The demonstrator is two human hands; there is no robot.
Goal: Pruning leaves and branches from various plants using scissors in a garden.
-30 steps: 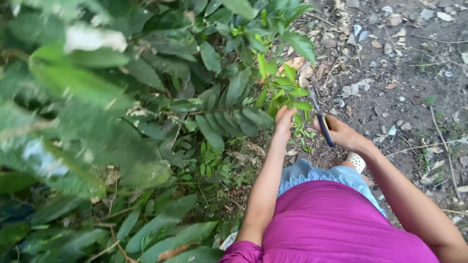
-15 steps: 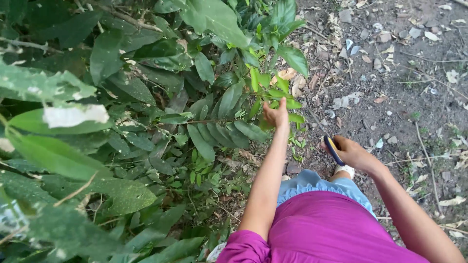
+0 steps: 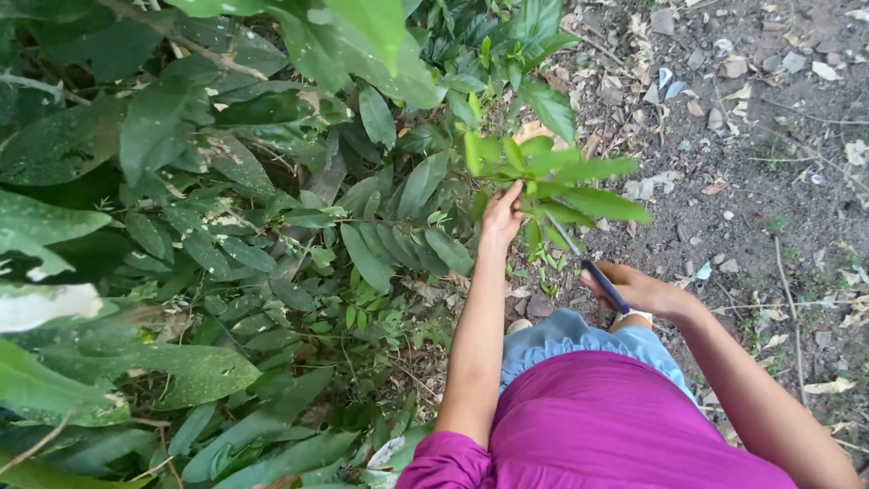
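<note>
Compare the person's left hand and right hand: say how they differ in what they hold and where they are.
The left hand reaches up and grips the light green leafy shoot; the right hand sits lower, nearer the body, closed on a dark-handled blade tool. The left hand's arm stretches out towards the bush, while the right hand's arm comes in from the bare-soil side. Both are bare, and the tool's blade points up toward that shoot.

Green leaves, magenta shirt, dark-blue knife handle.
</note>
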